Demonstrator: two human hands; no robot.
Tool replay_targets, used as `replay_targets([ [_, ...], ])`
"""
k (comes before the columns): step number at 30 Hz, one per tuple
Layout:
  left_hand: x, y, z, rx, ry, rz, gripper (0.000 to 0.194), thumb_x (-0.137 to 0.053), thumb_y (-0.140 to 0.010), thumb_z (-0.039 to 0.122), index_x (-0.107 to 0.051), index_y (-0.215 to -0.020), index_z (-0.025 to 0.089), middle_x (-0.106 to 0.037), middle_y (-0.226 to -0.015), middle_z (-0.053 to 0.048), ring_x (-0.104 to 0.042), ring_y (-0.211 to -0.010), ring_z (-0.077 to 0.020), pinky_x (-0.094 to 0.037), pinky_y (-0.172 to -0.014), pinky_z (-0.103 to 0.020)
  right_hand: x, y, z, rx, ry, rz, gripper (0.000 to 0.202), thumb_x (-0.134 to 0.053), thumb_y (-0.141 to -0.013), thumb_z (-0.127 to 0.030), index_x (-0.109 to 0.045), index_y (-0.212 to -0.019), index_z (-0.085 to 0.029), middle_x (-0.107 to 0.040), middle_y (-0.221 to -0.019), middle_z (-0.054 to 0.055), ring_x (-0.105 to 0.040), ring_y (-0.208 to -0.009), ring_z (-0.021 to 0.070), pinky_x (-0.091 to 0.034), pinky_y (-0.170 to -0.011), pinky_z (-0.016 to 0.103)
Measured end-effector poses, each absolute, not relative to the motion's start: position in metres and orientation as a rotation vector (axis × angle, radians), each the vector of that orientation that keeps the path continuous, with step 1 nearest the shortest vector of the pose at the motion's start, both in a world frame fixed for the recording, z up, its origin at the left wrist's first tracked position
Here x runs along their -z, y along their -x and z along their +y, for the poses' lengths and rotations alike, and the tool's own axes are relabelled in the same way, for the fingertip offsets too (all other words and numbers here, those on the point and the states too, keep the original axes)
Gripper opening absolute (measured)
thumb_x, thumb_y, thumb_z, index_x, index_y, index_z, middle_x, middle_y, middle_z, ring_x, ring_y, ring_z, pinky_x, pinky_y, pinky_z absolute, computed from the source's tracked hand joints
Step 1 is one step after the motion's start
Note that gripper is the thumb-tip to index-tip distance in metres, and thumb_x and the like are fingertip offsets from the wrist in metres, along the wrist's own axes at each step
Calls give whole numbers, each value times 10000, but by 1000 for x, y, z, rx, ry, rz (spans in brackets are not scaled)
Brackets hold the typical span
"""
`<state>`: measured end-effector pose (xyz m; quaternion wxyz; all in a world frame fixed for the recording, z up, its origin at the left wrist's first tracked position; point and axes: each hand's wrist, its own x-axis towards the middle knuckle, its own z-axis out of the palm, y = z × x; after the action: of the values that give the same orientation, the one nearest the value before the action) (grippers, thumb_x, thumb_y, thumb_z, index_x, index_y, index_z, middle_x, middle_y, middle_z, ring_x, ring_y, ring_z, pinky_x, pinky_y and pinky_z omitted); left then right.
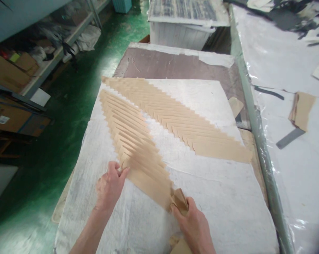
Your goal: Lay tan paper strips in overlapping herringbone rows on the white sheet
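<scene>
Two slanting rows of overlapping tan pieces, flat like leather or paper, lie on a white cloth (214, 197). My left hand (111, 183) pinches the left corner of the nearest tan piece (148, 187) in the left row (130, 123). At that piece's right end is my right hand (193, 222), its fingers closed around a folded bundle of tan pieces (179, 200). The farther row (180, 116) runs from the upper left to the right side of the cloth. Below my right hand, another tan piece (181, 246) shows partly at the bottom edge.
A plastic-covered table (302, 183) stands along the right, bearing tan pieces (303, 111), dark strips (269, 92) and scraps. Behind the cloth are a brown board (159, 63) and a white bin (175, 37). Shelving (55, 53) with boxes lines the left, across the green floor (69, 113).
</scene>
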<state>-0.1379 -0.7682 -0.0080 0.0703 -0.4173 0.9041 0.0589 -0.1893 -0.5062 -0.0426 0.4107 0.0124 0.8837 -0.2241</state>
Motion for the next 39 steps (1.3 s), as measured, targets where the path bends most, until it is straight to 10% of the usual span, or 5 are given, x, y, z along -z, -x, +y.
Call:
replay_targets([
  [6, 13, 132, -754, -81, 401, 3071, 268, -467, -842, 98, -614, -1037, 208, -655, -1069, -97, -572, -992, -258, -426, -816, -357, 24, 193, -471, 859, -212, 1918, 379, -567, -763, -531, -538, -935, -195, -536, -518, -9, -481, -432, 167, -321, -475, 279],
  [17, -42, 153, -673, -1838, 922, 1888, 204, -672, -747, 358, -555, -761, 191, -579, -751, 22, -528, -623, -111, -442, -581, -221, -30, 196, -522, 1479, -266, 1228, 359, -692, -735, -487, -603, -733, -140, -541, -583, -10, -454, -531, 88, -351, -530, 211],
  [39, -12, 114, -737, -1690, 1531, 2038, 291, -593, -795, 444, -653, -869, 168, -611, -556, 18, -485, -499, -101, -392, -485, -198, 22, 176, -508, 1428, -363, 1405, 427, -697, -707, -510, -625, -916, -144, -591, -616, 1, -505, -529, 117, -403, -496, 223],
])
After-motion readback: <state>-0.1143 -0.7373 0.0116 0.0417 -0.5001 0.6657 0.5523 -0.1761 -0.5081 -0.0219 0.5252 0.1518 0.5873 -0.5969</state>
